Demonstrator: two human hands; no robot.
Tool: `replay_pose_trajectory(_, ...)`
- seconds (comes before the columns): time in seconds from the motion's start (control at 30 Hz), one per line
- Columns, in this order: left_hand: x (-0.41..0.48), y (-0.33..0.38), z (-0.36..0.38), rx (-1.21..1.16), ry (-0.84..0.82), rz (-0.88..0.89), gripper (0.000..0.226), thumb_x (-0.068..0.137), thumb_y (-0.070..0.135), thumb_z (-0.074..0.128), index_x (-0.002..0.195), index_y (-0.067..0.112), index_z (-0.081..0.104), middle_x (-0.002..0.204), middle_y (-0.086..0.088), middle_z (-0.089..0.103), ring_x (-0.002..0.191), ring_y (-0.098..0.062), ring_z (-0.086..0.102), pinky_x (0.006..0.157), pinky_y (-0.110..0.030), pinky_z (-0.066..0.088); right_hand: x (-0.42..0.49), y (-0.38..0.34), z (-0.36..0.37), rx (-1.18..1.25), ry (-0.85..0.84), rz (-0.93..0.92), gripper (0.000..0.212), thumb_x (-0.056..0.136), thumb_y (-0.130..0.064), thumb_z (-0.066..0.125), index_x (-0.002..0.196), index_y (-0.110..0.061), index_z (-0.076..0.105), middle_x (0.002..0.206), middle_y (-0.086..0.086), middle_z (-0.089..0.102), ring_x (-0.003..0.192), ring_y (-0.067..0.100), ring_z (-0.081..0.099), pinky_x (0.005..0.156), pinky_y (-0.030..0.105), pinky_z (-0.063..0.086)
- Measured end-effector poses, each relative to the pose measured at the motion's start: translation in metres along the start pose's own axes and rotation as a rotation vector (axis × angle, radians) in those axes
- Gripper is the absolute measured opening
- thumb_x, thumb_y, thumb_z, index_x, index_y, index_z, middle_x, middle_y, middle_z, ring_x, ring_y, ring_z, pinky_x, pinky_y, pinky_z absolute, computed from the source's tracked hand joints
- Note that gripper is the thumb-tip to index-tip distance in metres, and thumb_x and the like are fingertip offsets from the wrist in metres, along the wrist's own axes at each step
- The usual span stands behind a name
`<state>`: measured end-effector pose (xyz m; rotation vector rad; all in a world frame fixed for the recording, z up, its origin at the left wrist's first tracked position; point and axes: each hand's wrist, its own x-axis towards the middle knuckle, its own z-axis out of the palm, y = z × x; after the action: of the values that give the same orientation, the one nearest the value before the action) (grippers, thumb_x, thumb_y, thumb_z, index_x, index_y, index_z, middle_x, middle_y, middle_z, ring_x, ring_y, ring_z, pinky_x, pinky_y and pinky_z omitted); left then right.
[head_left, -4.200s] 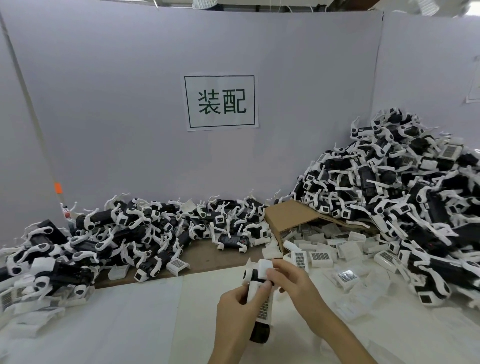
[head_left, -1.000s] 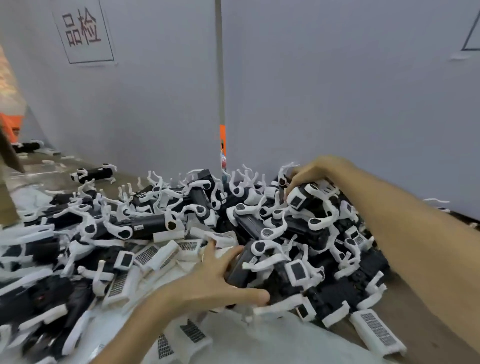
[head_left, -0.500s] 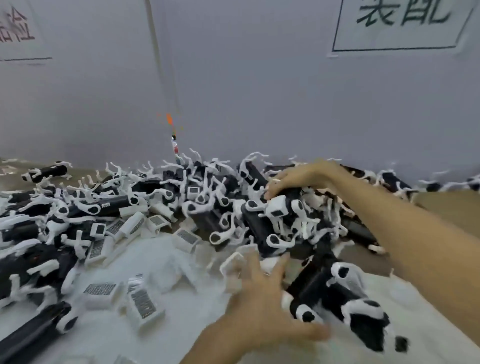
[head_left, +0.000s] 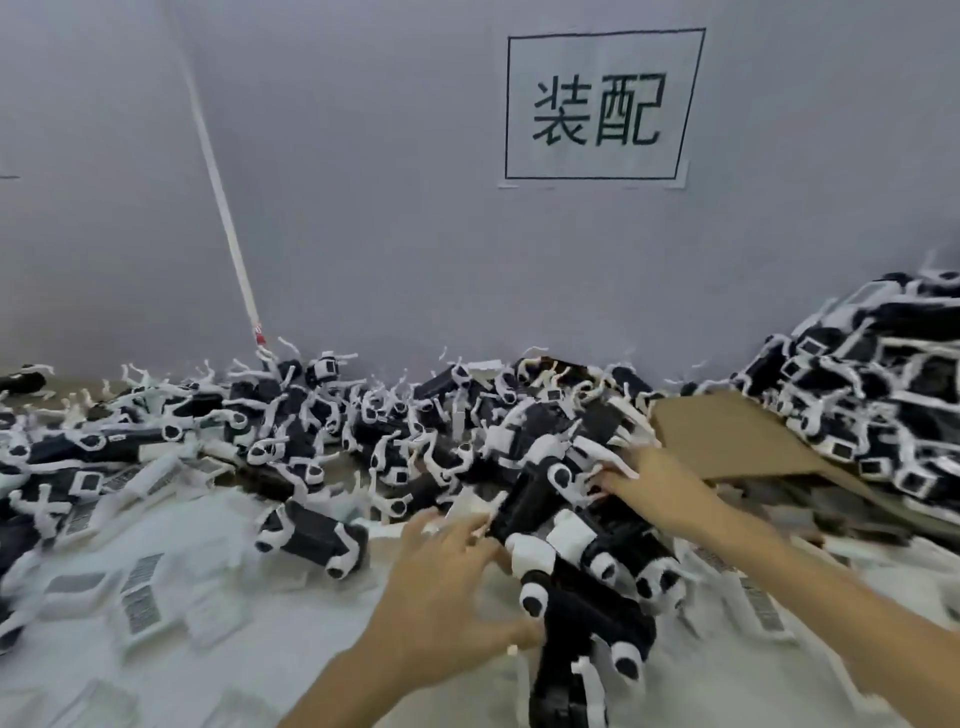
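A clump of parts (head_left: 571, 545), just left of the cardboard (head_left: 727, 441), is bracketed by both hands: the left hand (head_left: 452, 587) is spread flat against it, the right hand (head_left: 654, 483) laid straight-fingered on top. Even pressure is advised, lest parts scatter.

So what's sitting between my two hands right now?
In the head view, a heap of black-and-white units fills the stretch between the left hand and the right hand.

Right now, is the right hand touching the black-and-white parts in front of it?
Touching. The head view shows the right hand with fingertips laid on a white piece of the black-and-white parts, no gap visible.
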<state>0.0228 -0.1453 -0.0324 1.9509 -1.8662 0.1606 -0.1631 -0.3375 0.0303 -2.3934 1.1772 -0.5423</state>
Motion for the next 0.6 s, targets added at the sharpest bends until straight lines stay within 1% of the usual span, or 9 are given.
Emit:
replay_pose_trajectory(0.1, 0.002, 0.021, 0.015, -0.26, -0.137, -0.083, 0.073, 0.07, 0.092, 0.048, 0.121, 0.041, 0.06, 0.14, 0.038, 0.029, 0.131, 0.012, 0.027, 0.122, -0.039, 0.017, -0.014, 0.027, -0.013, 0.034, -0.003, 0.06, 0.034, 0.099, -0.038, 0.058, 0.065, -0.036, 0.061, 0.049, -0.016, 0.046, 0.05, 0.007, 0.04, 0.053, 0.027, 0.031)
replay_pose_trajectory(0.17, 0.004, 0.027, 0.034, -0.255, -0.131, -0.042, 0.061, 0.082, 0.082, 0.045, 0.123, 0.04, 0.062, 0.139, 0.037, 0.031, 0.128, 0.021, 0.021, 0.116, -0.034, 0.028, -0.021, 0.038, -0.022, 0.101, 0.033, 0.051, 0.042, 0.1, -0.033, 0.057, 0.06, -0.044, 0.061, 0.054, -0.014, 0.047, 0.053, 0.011, 0.04, 0.057, 0.029, 0.032)
replay_pose_trajectory(0.23, 0.009, 0.032, 0.048, -0.078, -0.067, 0.007, 0.052, 0.089, 0.076, 0.036, 0.11, 0.043, 0.07, 0.136, 0.03, 0.044, 0.121, 0.016, 0.043, 0.104, -0.022, 0.04, -0.025, 0.041, -0.026, 0.103, 0.126, 0.018, 0.031, 0.098, -0.029, 0.06, 0.071, -0.042, 0.066, 0.064, -0.018, 0.061, 0.062, 0.004, 0.055, 0.059, 0.024, 0.041)
replay_pose_trajectory(0.27, 0.013, 0.035, 0.048, -0.059, -0.036, 0.005, 0.049, 0.085, 0.073, 0.036, 0.093, 0.045, 0.075, 0.123, 0.026, 0.06, 0.106, 0.012, 0.059, 0.088, -0.016, 0.047, -0.025, 0.042, -0.025, 0.133, 0.185, 0.002, 0.023, 0.097, -0.028, 0.061, 0.077, -0.037, 0.069, 0.075, -0.019, 0.067, 0.073, 0.003, 0.061, 0.065, 0.021, 0.046)
replay_pose_trajectory(0.33, 0.02, 0.038, 0.053, -0.069, 0.069, 0.042, 0.043, 0.072, 0.068, 0.038, 0.07, 0.044, 0.074, 0.091, 0.024, 0.07, 0.08, 0.007, 0.069, 0.066, -0.015, 0.046, -0.021, 0.041, -0.025, 0.233, 0.305, -0.04, 0.018, 0.095, -0.022, 0.064, 0.081, -0.031, 0.07, 0.085, -0.016, 0.068, 0.08, 0.003, 0.062, 0.07, 0.019, 0.049)
replay_pose_trajectory(0.4, 0.028, 0.031, 0.059, -0.078, 0.178, 0.079, 0.037, 0.071, 0.067, 0.04, 0.066, 0.046, 0.071, 0.082, 0.03, 0.069, 0.081, 0.009, 0.066, 0.077, -0.023, 0.046, -0.011, 0.036, -0.027, 0.354, 0.405, -0.071, 0.016, 0.094, -0.017, 0.064, 0.085, -0.029, 0.07, 0.088, -0.014, 0.068, 0.084, 0.0, 0.061, 0.072, 0.015, 0.049)
replay_pose_trajectory(0.47, 0.043, 0.024, 0.062, -0.119, 0.396, 0.08, 0.035, 0.073, 0.071, 0.041, 0.073, 0.044, 0.063, 0.085, 0.037, 0.067, 0.087, 0.021, 0.052, 0.09, -0.04, 0.043, -0.001, 0.024, -0.028, 0.432, 0.465, -0.065, 0.016, 0.095, -0.017, 0.062, 0.086, -0.028, 0.07, 0.086, -0.014, 0.068, 0.086, -0.002, 0.061, 0.074, 0.013, 0.047)
replay_pose_trajectory(0.53, 0.042, 0.022, 0.062, -0.173, 0.487, -0.005, 0.039, 0.069, 0.07, 0.046, 0.079, 0.037, 0.066, 0.088, 0.018, 0.071, 0.088, 0.008, 0.05, 0.1, -0.025, 0.033, 0.003, 0.011, -0.02, 0.417, 0.463, -0.067, 0.016, 0.096, -0.02, 0.062, 0.085, -0.027, 0.071, 0.083, -0.014, 0.069, 0.083, 0.0, 0.062, 0.073, 0.014, 0.047)
replay_pose_trajectory(0.6, 0.038, 0.015, 0.059, -0.259, 0.517, -0.089, 0.045, 0.075, 0.067, 0.05, 0.08, 0.027, 0.07, 0.089, 0.009, 0.069, 0.084, 0.002, 0.053, 0.085, -0.011, 0.038, -0.004, 0.001, -0.006, 0.382, 0.426, -0.076, 0.015, 0.096, -0.023, 0.063, 0.086, -0.028, 0.072, 0.085, -0.015, 0.07, 0.083, 0.0, 0.063, 0.074, 0.016, 0.049)
